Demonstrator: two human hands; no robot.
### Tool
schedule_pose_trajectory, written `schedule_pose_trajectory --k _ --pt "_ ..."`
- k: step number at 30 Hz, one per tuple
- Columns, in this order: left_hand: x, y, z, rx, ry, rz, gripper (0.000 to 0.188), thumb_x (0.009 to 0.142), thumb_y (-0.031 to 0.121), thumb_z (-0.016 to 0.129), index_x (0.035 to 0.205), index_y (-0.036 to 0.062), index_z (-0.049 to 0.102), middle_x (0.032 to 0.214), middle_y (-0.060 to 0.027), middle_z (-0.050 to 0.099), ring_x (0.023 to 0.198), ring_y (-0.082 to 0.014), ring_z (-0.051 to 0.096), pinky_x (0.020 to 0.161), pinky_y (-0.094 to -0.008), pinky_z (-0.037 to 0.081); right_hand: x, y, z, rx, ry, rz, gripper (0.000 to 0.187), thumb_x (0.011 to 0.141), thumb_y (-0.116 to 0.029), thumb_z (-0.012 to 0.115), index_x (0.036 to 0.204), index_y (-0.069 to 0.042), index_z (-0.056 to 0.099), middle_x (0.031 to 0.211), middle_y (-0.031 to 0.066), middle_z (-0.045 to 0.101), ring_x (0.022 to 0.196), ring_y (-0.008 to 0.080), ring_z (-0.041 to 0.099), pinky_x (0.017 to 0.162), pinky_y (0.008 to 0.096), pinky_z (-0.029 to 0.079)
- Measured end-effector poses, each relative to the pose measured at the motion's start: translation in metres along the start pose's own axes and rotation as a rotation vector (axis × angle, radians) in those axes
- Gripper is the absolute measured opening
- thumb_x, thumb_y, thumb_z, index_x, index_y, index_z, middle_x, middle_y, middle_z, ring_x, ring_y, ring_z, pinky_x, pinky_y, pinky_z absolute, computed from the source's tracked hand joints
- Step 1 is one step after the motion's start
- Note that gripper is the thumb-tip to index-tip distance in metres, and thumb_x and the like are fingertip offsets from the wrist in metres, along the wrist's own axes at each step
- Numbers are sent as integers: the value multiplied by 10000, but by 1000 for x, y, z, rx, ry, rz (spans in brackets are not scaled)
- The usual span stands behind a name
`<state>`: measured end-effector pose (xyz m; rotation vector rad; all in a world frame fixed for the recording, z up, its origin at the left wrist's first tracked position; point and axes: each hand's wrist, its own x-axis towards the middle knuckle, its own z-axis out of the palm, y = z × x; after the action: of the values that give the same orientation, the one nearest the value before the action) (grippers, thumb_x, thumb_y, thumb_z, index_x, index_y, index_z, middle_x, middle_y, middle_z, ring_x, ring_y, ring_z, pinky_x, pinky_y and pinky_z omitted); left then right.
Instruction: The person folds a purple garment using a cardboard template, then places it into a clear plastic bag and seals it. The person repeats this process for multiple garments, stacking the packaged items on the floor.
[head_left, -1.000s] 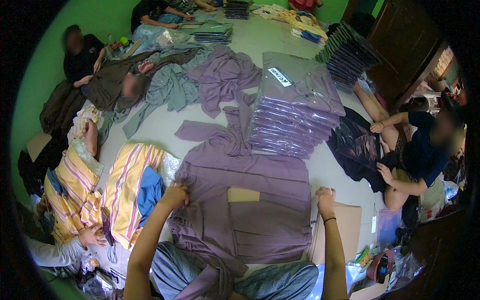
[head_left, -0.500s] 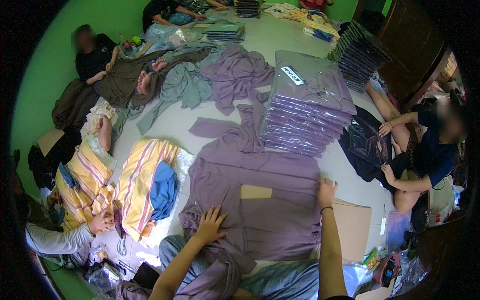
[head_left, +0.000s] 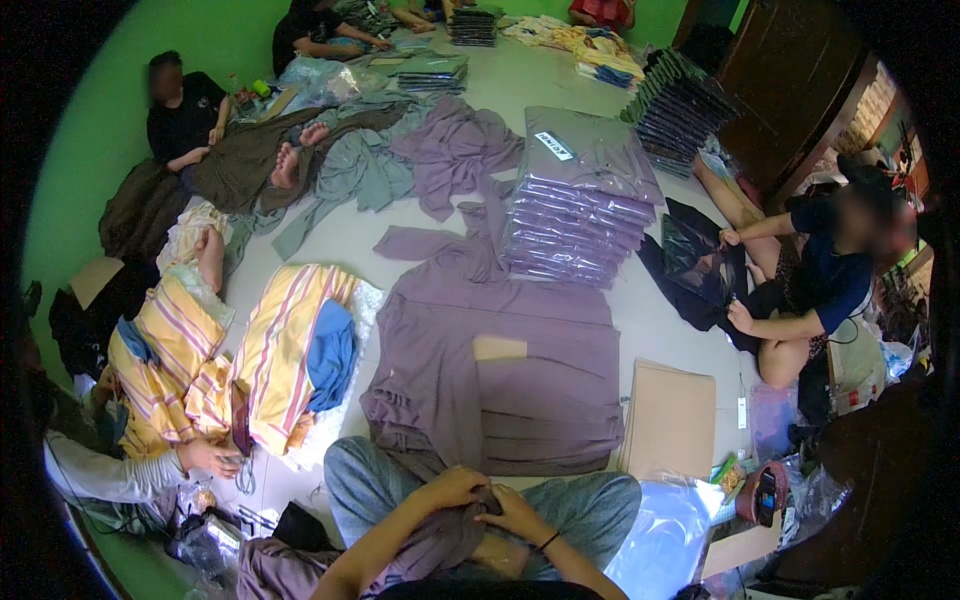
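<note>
A mauve garment (head_left: 545,400) lies folded and spread on the floor in front of my crossed legs. A small tan cardboard piece (head_left: 500,348) shows on its middle. Bunched mauve cloth (head_left: 430,545) lies over my lap. My left hand (head_left: 455,488) is closed on the upper end of this cloth. My right hand (head_left: 515,512) grips the same cloth just beside it, fingers bent around the edge. Whether the lap cloth joins the spread garment cannot be made out.
Bagged mauve garments (head_left: 575,240) stand stacked beyond. Cardboard sheets (head_left: 670,415) and clear plastic bags (head_left: 665,540) lie to my right. Striped yellow cloth (head_left: 300,350) lies left, near a co-worker's hand (head_left: 208,457). Another person (head_left: 830,260) handles black cloth at right. Others sit farther back.
Both hands have left the spread garment and come back to my lap, where they now hold bunched mauve cloth. The view has shifted slightly. The right-hand co-worker's hands have moved a little.
</note>
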<state>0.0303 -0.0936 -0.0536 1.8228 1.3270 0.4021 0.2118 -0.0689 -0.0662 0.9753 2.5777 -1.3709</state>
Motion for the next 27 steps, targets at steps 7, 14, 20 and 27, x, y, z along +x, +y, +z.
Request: schedule_pose_trajectory --k 7,14,20,27 --pt "-23 25 -15 73 85 4 175 626 107 553 786 65 497 793 -104 531 850 -298 494 698 -381 359 -35 -29 -23 31 449 -187 209 700 -159 598 858 -31 548 850 107 556 829 282 506 740 355 381" --pt "-34 70 5 70 466 154 280 630 47 558 891 24 458 856 -127 468 878 -306 455 749 -382 365 -44 -61 -55 -242 455 -402 218 687 -109 562 893 -63 510 866 89 531 862 264 485 799 379 353" --pt "-50 81 0 39 437 144 264 645 50 565 883 18 457 888 -161 487 891 -338 462 785 -384 376 -54 -62 -50 -207 518 -338 269 669 -66 568 927 -60 492 912 93 523 898 267 474 815 371 348" --pt "-51 81 -3 60 478 185 225 658 40 553 858 17 452 863 -153 496 854 -332 486 753 -360 401 -38 -42 -8 117 803 -59 289 707 -30 538 987 -41 468 1055 138 480 989 293 469 821 353 378"
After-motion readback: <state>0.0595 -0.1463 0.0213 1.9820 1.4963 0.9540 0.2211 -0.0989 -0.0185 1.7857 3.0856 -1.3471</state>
